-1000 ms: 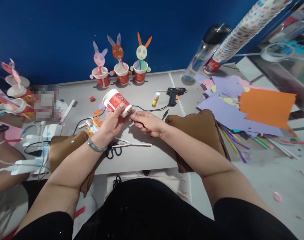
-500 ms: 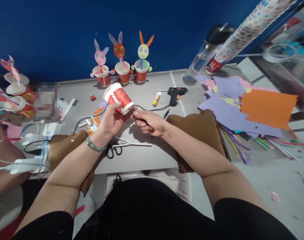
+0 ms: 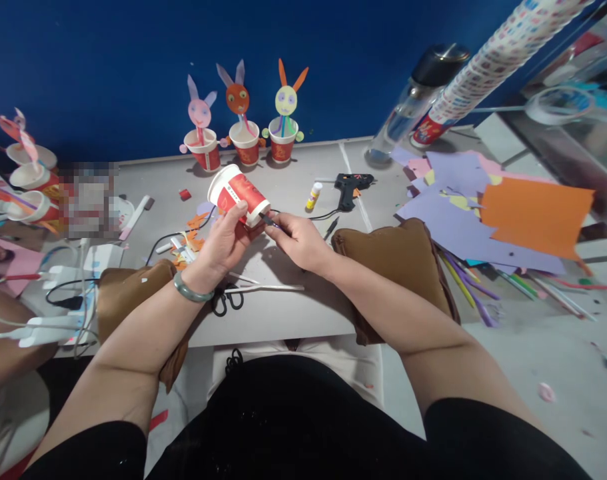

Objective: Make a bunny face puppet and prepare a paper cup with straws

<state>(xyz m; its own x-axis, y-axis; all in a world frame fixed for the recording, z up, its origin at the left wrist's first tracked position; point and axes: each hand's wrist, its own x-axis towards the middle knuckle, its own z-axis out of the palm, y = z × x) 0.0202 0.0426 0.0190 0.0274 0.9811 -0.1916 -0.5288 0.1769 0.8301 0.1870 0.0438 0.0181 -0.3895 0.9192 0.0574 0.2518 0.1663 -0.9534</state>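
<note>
One red paper cup (image 3: pixel 243 192) is up over the counter (image 3: pixel 293 320), in front of the person. It is tipped on its side, on a slant. Its big mouth points up and to the left, and its small bottom points down and to the right, so the long way of the cup runs between them. What is inside is hard to see. The left hand (image 3: pixel 226 241) has its grip wrapped around the cup's side. The right hand (image 3: pixel 303 241) has a narrow grip, holding a thin dark tool (image 3: pixel 274 223) with its tip at the cup's bottom. I cannot tell if it pokes through.

Behind, three bunny cups (image 3: pixel 282 148) stand in a row by the blue wall (image 3: pixel 133 67). Paper bunnies (image 3: pixel 200 113) stick up out of them: one pink, one orange, one yellow. More cups (image 3: pixel 33 208) with paper bits in them stand far left. A yellow glue stick (image 3: pixel 313 196) and a black glue gun (image 3: pixel 348 190) are to the right. Black scissors (image 3: pixel 219 308) lie closer to the person.
</note>
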